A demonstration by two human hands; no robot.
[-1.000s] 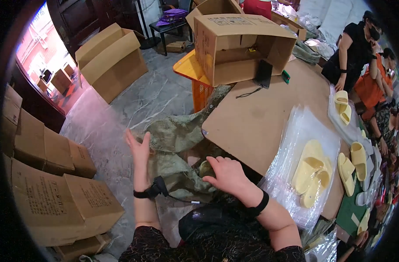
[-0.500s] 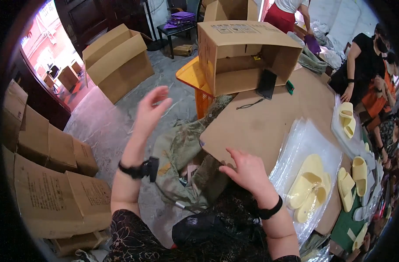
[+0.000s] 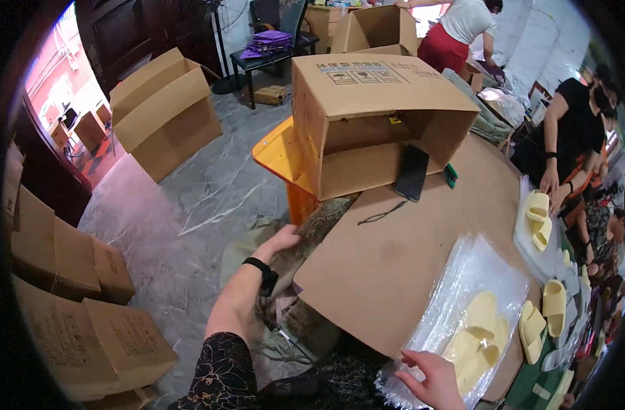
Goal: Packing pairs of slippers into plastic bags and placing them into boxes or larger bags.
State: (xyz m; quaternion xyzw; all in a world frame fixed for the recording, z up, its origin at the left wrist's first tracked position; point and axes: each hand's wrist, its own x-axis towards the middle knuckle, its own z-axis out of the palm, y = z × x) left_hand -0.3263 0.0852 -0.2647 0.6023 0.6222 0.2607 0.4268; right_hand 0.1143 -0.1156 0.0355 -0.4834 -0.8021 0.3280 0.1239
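Note:
My left hand [image 3: 283, 239] is closed at the rim of a grey-green cloth sack [image 3: 238, 251], beside the orange stool, its fingertips partly hidden. Near the lower edge my right hand [image 3: 432, 379] is open, thumb and fingers apart, over the near edge of a stack of clear plastic bags [image 3: 446, 290]. On those bags, just beyond the right hand, lies a pair of pale yellow slippers [image 3: 478, 335]. The bags rest on a cardboard-covered table [image 3: 374, 273].
An open carton [image 3: 394, 89] lies on its side at the table's far end, by an orange stool [image 3: 278, 154]. A black phone [image 3: 411, 174] leans there. More cartons [image 3: 158, 116] stand left. More yellow slippers [image 3: 531, 331] lie right. Co-workers [image 3: 559, 130] stand beyond.
My left hand has come down from the air to the sack's rim. My right hand has drawn back from the table's edge toward me, over the plastic bags. The view has shifted.

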